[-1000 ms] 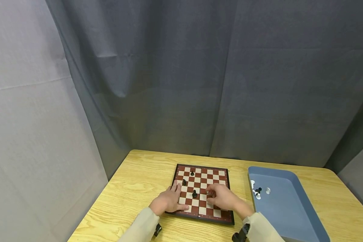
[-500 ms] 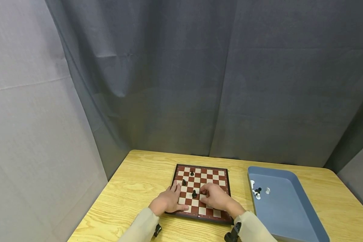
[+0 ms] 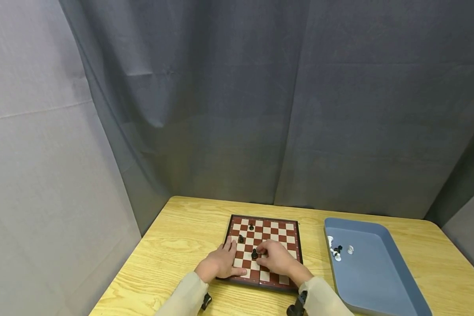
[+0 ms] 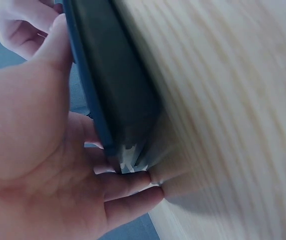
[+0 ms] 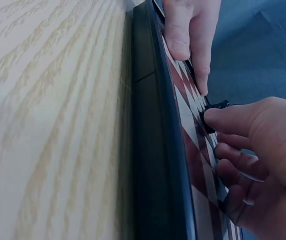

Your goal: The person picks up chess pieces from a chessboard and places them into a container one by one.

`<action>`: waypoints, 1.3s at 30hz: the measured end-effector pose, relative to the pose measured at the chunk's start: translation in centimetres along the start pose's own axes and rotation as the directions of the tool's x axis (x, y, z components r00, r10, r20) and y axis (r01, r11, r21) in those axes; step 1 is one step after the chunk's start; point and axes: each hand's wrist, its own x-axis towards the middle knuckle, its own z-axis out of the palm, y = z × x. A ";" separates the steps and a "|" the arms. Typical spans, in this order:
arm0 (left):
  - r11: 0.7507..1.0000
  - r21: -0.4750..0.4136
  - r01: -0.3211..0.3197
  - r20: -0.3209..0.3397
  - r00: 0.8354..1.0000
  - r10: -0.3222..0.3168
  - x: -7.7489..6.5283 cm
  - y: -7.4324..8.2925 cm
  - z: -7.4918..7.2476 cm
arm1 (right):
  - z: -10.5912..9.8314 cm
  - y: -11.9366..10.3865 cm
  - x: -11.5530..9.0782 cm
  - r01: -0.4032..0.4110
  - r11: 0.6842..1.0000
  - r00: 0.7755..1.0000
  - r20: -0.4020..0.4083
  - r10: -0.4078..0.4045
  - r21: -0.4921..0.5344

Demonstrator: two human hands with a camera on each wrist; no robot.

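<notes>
In the head view a red-and-white chessboard (image 3: pixel 274 285) lies on the table, with several black chess pieces on its left half. My left hand (image 3: pixel 221 260) rests flat on the board's left side, fingers spread and thumb along the near edge. In the left wrist view some of its fingers (image 4: pixel 132 205) reach past the board's dark side to the wood. My right hand (image 3: pixel 278 258) is over the board's middle, thumb and forefinger bent and apart. Their tips are right at the nearest black chess piece (image 3: pixel 254 254); in the right wrist view the thumb (image 5: pixel 228 119) partly covers that piece.
Farther up the board stand two other black pieces, one chess piece (image 3: pixel 241 238) close to my left fingertips and a small pawn (image 3: pixel 251 227). A blue tray (image 3: pixel 379 281) on the right holds white pieces (image 3: pixel 337 257) and a black piece (image 3: pixel 339 248). Grey curtains (image 3: pixel 237 109) hang behind.
My right hand has moved left across the board, bringing its fingertips up to the nearest black piece. My left hand and the board have stayed in place.
</notes>
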 end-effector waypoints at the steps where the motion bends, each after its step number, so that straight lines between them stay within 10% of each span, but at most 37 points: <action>1: 1.000 -0.001 0.000 0.001 1.000 0.000 0.0 0.0 0.0 | 0.1 -0.1 0.0 0.001 1.000 1.000 -0.002 -0.001 -0.008; 39: 1.000 0.005 -0.016 -0.022 1.000 0.016 0.0 -0.2 0.0 | 0.2 -0.4 0.0 -0.018 1.000 1.000 0.003 0.018 0.016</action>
